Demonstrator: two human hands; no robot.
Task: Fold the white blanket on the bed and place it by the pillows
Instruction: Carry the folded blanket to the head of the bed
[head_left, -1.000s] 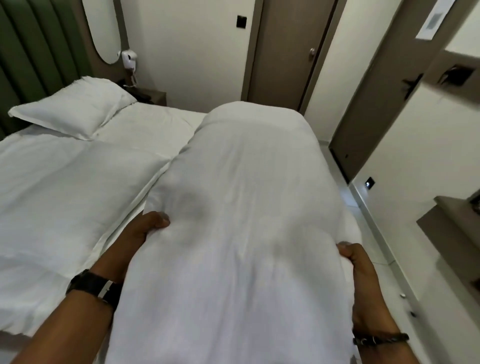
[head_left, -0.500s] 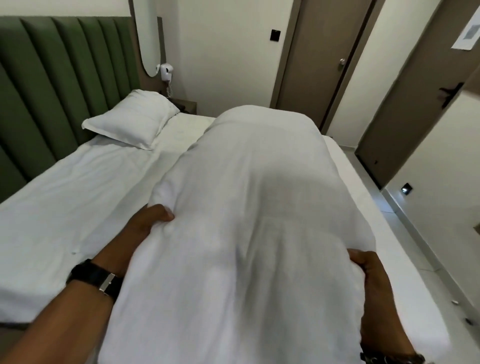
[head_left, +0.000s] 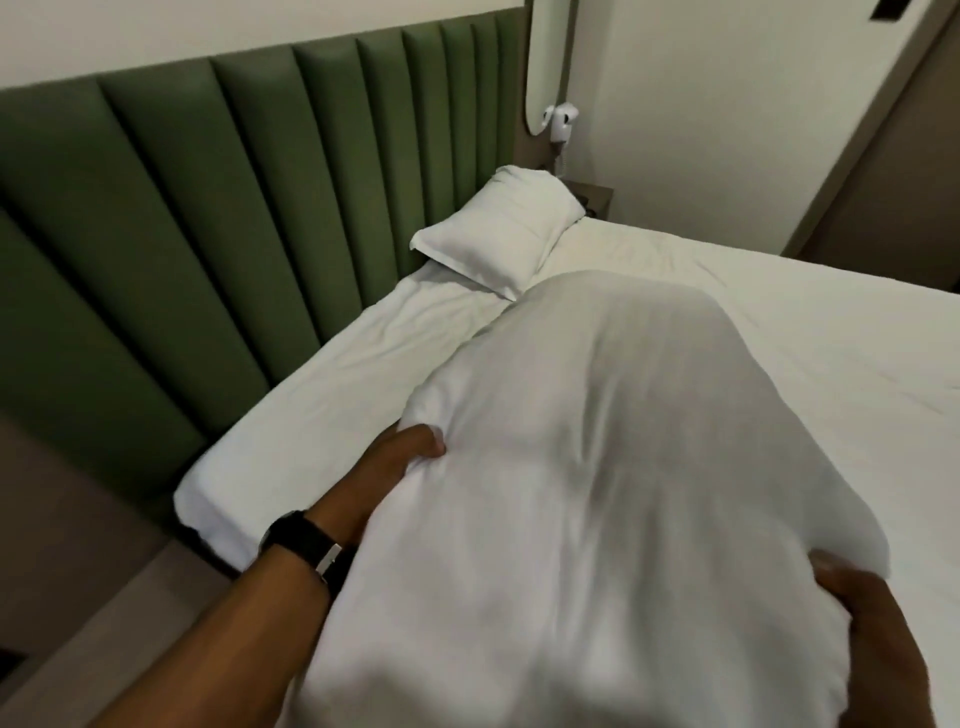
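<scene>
**Folded blanket held over the bed, pillow ahead**

Head view: A thick white blanket (head_left: 597, 493), folded into a long bulky bundle, fills the middle and lower part of the picture. It is lifted in front of the person, its far rounded end reaching out over the bed (head_left: 805, 332) toward the pillow (head_left: 498, 234). Whether the far end touches the sheet cannot be told.

The left hand (head_left: 400, 457) grips the left edge of the blanket: the thumb lies curled on top of the cloth, and the other fingers are tucked underneath and hidden. A dark wristwatch (head_left: 304, 540) sits on that wrist. The right hand (head_left: 872, 634) is closed on the blanket's lower right corner, with its fingers wrapped over the edge and the cloth bunched above them; the picture is blurred there, so the fingers are hard to tell apart.

The bed is covered with a white sheet, creased near the headboard side. One white pillow lies at the far end of the head of the bed, just beside the green padded headboard (head_left: 208, 218), which runs in upright panels along the wall. The blanket's far end is near the pillow, with a strip of sheet showing between them.

Beyond the pillow, a white wall-mounted hair dryer (head_left: 561, 119) hangs below an oval mirror (head_left: 550, 57), and a small bedside shelf (head_left: 597, 197) stands in the corner. A brown door (head_left: 893, 171) is at the right edge.
</scene>
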